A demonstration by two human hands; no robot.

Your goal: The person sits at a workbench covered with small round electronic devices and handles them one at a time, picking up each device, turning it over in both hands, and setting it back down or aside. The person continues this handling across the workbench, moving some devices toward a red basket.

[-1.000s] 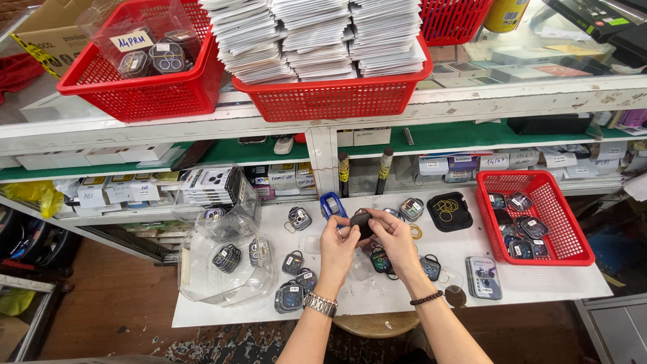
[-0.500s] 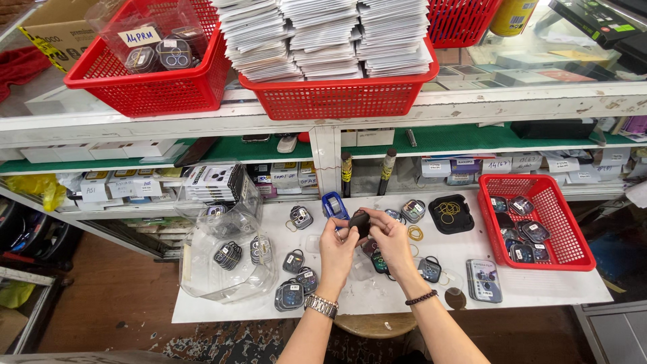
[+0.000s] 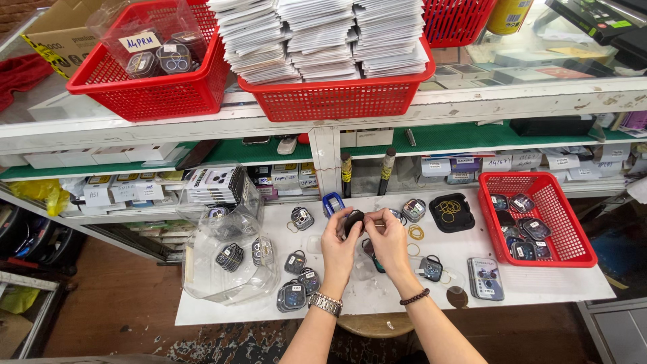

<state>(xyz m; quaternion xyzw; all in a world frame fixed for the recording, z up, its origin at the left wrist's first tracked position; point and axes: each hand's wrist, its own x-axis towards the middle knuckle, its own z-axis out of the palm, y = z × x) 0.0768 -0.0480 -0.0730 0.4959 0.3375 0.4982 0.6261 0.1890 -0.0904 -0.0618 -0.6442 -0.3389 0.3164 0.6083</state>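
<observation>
- White worktable [image 3: 539, 286] below cluttered shelving forms the setting; its front edge runs just above the wrists, its left end stops short of the dark floor.
- Left hand [image 3: 339, 248], with a metal watch at the wrist, curls its fingers round a small dark case [image 3: 353, 220], pinching it from the left.
- Right hand [image 3: 391, 241], with a bead bracelet at the wrist, meets the same case from the right; the fingertips of both hands close together on it above the middle of the table.
- Small round-cornered packs [image 3: 296, 286] lie scattered just left of the hands; one more [image 3: 430, 267] sits just right of them.
- Clear plastic bag [image 3: 226, 259] with further packs overhangs the table's left edge.
- Black tray with rubber bands [image 3: 451, 212] lies near the back edge, right of the hands.
- Red basket on the table [image 3: 536, 219] holds more packs and fills the right end, close to the edge.
- Bare tabletop remains only between the flat pack [image 3: 485, 278] and that basket.
- Two red baskets [image 3: 337, 94] of stacked white packets and boxed items stand on the top shelf.
</observation>
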